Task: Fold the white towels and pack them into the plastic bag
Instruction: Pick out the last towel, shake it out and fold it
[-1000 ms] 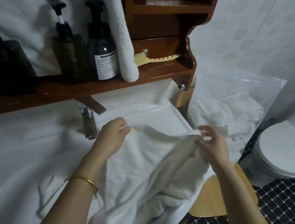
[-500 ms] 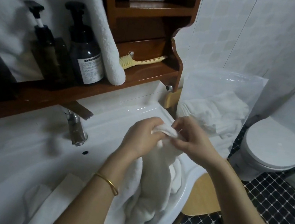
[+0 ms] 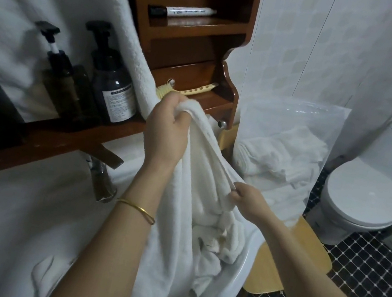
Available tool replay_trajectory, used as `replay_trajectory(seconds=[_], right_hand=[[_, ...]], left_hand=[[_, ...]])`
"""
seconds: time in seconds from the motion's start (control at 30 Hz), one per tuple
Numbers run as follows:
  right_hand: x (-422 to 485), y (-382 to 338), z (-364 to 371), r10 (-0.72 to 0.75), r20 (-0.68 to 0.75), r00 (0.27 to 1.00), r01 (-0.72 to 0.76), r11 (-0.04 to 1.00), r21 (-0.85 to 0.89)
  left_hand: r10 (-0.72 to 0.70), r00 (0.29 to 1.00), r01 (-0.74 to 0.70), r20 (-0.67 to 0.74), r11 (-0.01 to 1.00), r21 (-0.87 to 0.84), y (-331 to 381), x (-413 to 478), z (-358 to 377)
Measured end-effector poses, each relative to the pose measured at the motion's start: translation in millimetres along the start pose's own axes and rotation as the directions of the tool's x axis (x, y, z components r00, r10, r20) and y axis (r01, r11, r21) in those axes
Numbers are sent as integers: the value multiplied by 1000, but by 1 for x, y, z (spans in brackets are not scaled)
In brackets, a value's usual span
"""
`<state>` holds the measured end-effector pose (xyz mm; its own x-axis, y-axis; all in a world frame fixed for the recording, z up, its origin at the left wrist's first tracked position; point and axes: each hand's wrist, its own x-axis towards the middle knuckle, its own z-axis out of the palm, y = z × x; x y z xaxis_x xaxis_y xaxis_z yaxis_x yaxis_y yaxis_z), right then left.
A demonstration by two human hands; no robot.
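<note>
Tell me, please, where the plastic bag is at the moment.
In the head view, the plastic bag stands right of centre on the wooden stool, between the wooden shelf and the toilet, with folded towels inside it.

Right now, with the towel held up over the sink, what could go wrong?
The towel hangs bunched from the left grip, its tail heaped at the sink rim; the fold may come out uneven. That grip is close to the brush and might knock it. The plastic bag stands on the stool; stuffing could tip it.
</note>
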<state>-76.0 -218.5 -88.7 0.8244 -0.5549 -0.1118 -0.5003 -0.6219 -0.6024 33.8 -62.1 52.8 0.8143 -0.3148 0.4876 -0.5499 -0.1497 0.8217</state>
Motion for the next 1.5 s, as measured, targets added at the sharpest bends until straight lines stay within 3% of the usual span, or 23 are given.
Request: replay_trajectory(seconds=[0.13,0.17,0.23,0.3,0.4,0.47,0.6,0.63,0.73,0.83,0.9,0.97,1.03,1.1,1.17,1.23,1.33,1.5], right_hand=[[1,-1,-12,113,-155,981,-130,986,-106],[1,-5,-21,133,-221,966,-145,989,-38],[0,-21,-44,220,-279,935,-124,938,323],[-6,-40,-63,316,-175,933,-138,761,633],[-15,-59,-71,239,34,970,-169,573,802],[-20,-61,-69,165,105,981,-168,439,883],[-30,-50,-63,66,51,997,-71,362,929],[-32,-46,-61,44,16,999,-32,400,916],[-39,-31,-50,-15,-55,998,51,666,744],[-47,-14,-28,-51,83,995,-9,801,598],[-51,-4,-5,10,131,991,-58,928,368],[-54,3,17,76,114,991,-91,987,131],[-57,5,30,116,110,987,-127,987,101],[-60,0,30,173,130,976,-207,921,329],[-59,-8,27,220,128,967,-253,792,556],[-57,-15,23,265,120,957,-272,669,692],[-57,-29,22,274,247,930,-351,454,819],[-60,-55,36,216,280,936,-328,237,915]], left_hand=[[7,996,-7,-86,1000,3,2,11,0],[-7,998,9,-69,999,35,0,12,1],[-45,996,33,79,988,153,-7,10,6],[-104,934,29,342,976,217,-10,-1,16],[-73,727,115,683,993,-17,-6,-26,33],[-27,660,179,751,976,-123,-12,-33,42],[-135,709,128,692,990,61,-21,-35,51],[-149,722,115,675,989,96,-24,-36,54],[-162,774,157,612,986,61,-29,-39,57],[-122,812,152,571,988,-5,-28,-30,54],[-113,820,144,561,990,-10,-27,-27,53],[-136,827,150,545,989,18,-30,-27,55],[-185,824,172,536,982,75,-36,-33,57],[-275,790,218,548,961,169,-49,-42,56],[-388,723,275,571,921,277,-65,-54,48],[-457,680,329,573,889,319,-79,-70,34],[-520,649,445,556,852,277,-95,-99,15],[-511,759,515,403,850,108,-102,-134,-4]])
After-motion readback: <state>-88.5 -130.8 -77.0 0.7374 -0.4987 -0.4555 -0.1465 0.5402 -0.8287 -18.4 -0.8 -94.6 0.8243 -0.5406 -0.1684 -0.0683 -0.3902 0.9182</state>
